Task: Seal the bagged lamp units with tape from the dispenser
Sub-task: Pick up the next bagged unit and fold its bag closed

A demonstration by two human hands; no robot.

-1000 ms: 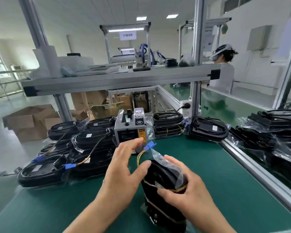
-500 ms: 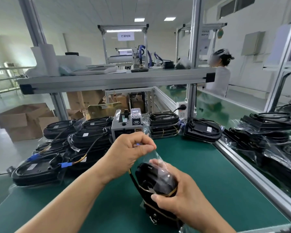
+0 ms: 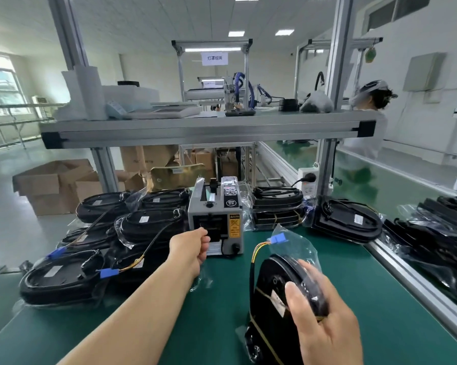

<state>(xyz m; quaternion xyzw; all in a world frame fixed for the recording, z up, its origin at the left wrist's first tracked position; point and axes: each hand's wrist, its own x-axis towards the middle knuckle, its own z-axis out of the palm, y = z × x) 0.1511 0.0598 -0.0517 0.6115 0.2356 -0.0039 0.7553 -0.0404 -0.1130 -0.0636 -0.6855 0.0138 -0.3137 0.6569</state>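
Head view: left hand (image 3: 193, 248) at the tape dispenser (image 3: 216, 219), right hand (image 3: 324, 320) holding a bagged lamp (image 3: 274, 291).
The left hand reaches forward with its fingers curled at the dark slot on the dispenser's front; whether it pinches tape there cannot be told. The right hand grasps the black lamp, standing on edge on the green table (image 3: 222, 312), with fingers wrapped over its upper rim through the clear bag. Above that hand the loose bag top sticks up, with a blue plug (image 3: 278, 237) on yellow and orange wires inside it. The dispenser stands just beyond the left hand, ahead and left of the held lamp. More bagged lamps (image 3: 148, 225) lie piled left of the left arm, and a stack of others (image 3: 277, 206) sits beyond the right hand, beside the dispenser.
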